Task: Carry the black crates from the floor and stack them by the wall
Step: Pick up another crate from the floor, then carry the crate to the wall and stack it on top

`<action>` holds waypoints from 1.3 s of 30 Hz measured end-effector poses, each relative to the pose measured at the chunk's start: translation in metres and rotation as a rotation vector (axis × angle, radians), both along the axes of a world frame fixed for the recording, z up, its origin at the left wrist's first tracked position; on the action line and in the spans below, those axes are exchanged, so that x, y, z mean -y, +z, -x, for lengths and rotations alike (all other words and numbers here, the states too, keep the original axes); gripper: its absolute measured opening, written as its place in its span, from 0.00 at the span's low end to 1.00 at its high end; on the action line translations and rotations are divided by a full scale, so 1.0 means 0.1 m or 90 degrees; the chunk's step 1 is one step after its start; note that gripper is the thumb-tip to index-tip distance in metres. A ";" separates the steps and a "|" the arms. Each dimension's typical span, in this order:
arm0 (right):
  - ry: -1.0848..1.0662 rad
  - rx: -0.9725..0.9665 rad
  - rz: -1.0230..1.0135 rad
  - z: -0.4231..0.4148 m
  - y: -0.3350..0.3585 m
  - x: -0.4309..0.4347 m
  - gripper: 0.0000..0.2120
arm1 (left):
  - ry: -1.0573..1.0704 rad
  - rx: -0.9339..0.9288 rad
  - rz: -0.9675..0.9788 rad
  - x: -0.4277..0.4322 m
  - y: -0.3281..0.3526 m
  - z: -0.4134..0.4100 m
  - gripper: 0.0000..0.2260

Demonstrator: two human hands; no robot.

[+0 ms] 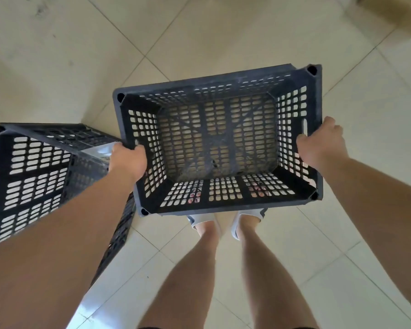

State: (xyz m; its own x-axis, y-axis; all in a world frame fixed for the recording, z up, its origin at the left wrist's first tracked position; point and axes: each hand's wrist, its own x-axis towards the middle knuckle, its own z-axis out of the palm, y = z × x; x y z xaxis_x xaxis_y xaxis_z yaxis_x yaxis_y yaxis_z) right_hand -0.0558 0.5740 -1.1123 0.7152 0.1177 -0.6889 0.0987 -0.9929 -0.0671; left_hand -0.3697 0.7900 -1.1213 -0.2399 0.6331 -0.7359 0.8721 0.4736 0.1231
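Note:
A black perforated plastic crate (217, 138) hangs open side up in front of me, above the tiled floor. My left hand (127, 159) grips its left rim, fingers curled over the edge. My right hand (322, 143) grips the right rim beside a handle slot. The crate is empty; my feet show through its near wall. At the left stands a second black crate (33, 179), partly hidden behind my left forearm; a shiny label sits on its upper edge.
Pale floor tiles (223, 32) spread all around. A cream wall (33, 55) rises at the upper left, behind the second crate. My legs and white slippers (247, 219) are directly below the held crate. A brownish object sits at the top right corner.

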 end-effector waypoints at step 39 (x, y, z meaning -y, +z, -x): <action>-0.255 0.110 -0.137 -0.26 4.51 1.42 0.15 | -0.166 0.262 -0.086 -0.03 4.30 -0.98 0.14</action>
State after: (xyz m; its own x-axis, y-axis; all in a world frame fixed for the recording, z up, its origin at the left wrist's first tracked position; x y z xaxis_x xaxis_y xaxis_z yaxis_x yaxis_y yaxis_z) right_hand -0.0296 0.4320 -0.6616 0.8351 -0.0638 -0.5464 -0.2605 -0.9207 -0.2907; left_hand -0.2721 0.7935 -0.6912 0.2318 0.7291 -0.6440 0.8258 0.2025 0.5264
